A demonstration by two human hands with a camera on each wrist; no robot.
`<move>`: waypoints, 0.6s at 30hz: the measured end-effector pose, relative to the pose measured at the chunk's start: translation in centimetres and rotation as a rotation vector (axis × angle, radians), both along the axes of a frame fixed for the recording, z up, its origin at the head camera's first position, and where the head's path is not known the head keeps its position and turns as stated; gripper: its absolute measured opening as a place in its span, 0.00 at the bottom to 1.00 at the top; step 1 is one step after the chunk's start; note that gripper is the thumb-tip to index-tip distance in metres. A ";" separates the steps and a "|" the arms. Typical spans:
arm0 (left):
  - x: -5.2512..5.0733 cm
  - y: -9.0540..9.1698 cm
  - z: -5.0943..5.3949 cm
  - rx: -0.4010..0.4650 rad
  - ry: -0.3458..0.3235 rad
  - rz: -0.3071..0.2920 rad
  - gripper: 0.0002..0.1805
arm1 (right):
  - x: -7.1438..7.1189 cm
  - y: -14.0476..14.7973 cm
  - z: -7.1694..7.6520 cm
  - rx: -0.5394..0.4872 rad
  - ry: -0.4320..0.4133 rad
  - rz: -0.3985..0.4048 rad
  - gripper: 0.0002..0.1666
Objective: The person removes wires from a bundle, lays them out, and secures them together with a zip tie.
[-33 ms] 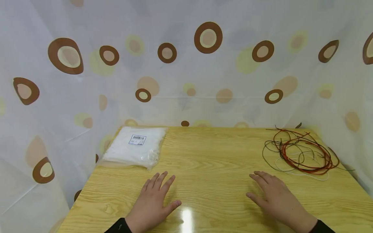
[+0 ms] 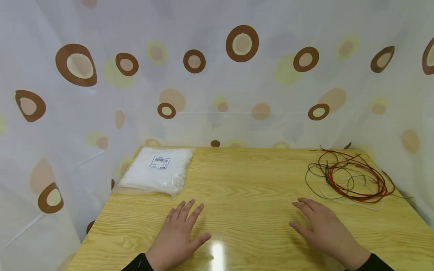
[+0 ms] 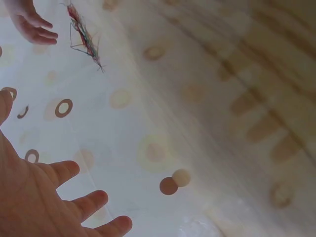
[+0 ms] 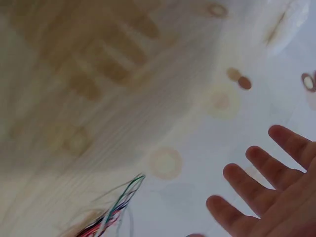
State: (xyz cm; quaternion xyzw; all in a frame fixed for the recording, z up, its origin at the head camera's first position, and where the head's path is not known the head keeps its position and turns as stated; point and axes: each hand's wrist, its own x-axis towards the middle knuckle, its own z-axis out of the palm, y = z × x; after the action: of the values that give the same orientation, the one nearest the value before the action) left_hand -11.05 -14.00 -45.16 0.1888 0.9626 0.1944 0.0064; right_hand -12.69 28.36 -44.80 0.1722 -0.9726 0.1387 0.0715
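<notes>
Hands, mine: left hand (image 2: 178, 234), right hand (image 2: 329, 231), fingers spread, both without a hold | bag (image 2: 154, 175): on table (image 2: 240, 188), back left | wires (image 2: 359, 198): loose coil, back right | progress: seemingly nothing done; I judge all handling outstanding.

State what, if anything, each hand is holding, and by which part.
Nothing: the left hand and the right hand are empty, grasping neither the plastic bag nor the wires.

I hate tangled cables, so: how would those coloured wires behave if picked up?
The wires would probably bend and sag, since they are thin and loosely looped. They may snag and rise in clumps, as the loops cross. They look light for their spread, with wide gaps between them.
</notes>
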 end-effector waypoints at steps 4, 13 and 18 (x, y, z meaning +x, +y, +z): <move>0.0 -0.1 0.1 0.007 -0.007 0.001 0.45 | -2.4 3.5 0.8 -0.018 -0.107 -0.100 0.27; 0.2 -0.5 -0.4 0.000 0.005 0.003 0.45 | -8.7 14.1 3.0 -0.023 -0.162 -0.272 0.28; 0.3 -0.5 -0.5 0.001 -0.010 0.013 0.45 | -11.2 16.7 2.5 0.074 -0.187 -0.302 0.30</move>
State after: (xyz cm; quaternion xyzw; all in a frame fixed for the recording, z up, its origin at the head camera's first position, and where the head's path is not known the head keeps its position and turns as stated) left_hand -10.75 -14.48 -45.63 0.1818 0.9636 0.1957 0.0098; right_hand -23.92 45.07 -42.27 0.0132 -0.9943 0.1059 -0.0055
